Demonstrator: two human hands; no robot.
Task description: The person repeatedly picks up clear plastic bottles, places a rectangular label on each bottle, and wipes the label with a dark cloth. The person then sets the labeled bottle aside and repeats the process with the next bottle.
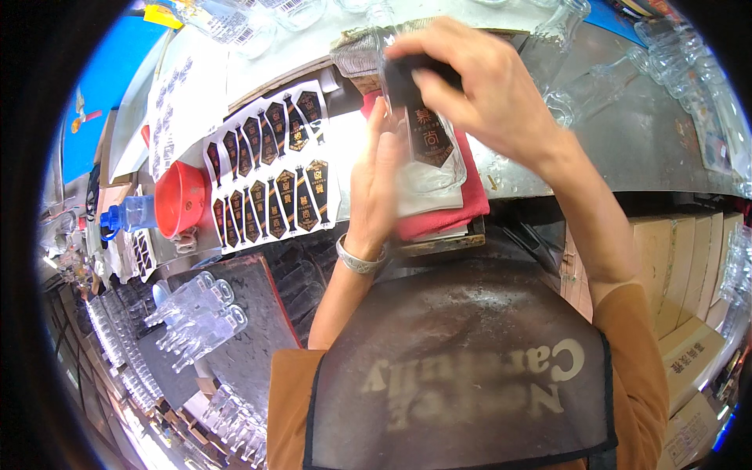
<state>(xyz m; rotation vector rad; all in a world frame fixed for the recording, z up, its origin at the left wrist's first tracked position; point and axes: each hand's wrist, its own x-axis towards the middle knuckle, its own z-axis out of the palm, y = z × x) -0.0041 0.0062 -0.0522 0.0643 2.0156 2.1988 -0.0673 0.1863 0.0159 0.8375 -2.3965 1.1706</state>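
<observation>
Clear glass forms the bottle (pixel 450 178), located at 1 o'clock from the centre of my view. I see it lying with its base toward the wearer and its neck toward 12 o'clock. A black, pointed label (pixel 432 141) sits on the body. A red cloth (pixel 475 184) extends beneath the base end.

Right grip (pixel 489 82): above the bottle, at 1 o'clock. I read thumb and fingers as closed around a dark item (pixel 439 72); blur prevents me from identifying it. Left grip (pixel 374 176): at 12 o'clock, along the bottle's left side, fingers extended. I cannot tell whether it pinches the glass. A pale bracelet (pixel 360 258) encircles the left wrist.

At 10 o'clock, I locate a white sheet (pixel 270 174) carrying two rows of black labels on the tabletop (pixel 646 160). Just beyond it, nearer 9 o'clock, stand a red bowl (pixel 180 201) and a blue-capped container (pixel 139 213). At 8 o'clock, I observe clear bottles (pixel 200 313) lying on a dark board (pixel 262 294). Cardboard boxes (pixel 662 258) occupy 3 to 4 o'clock. A brown apron (pixel 470 329) covers the wearer at 5 o'clock.
</observation>
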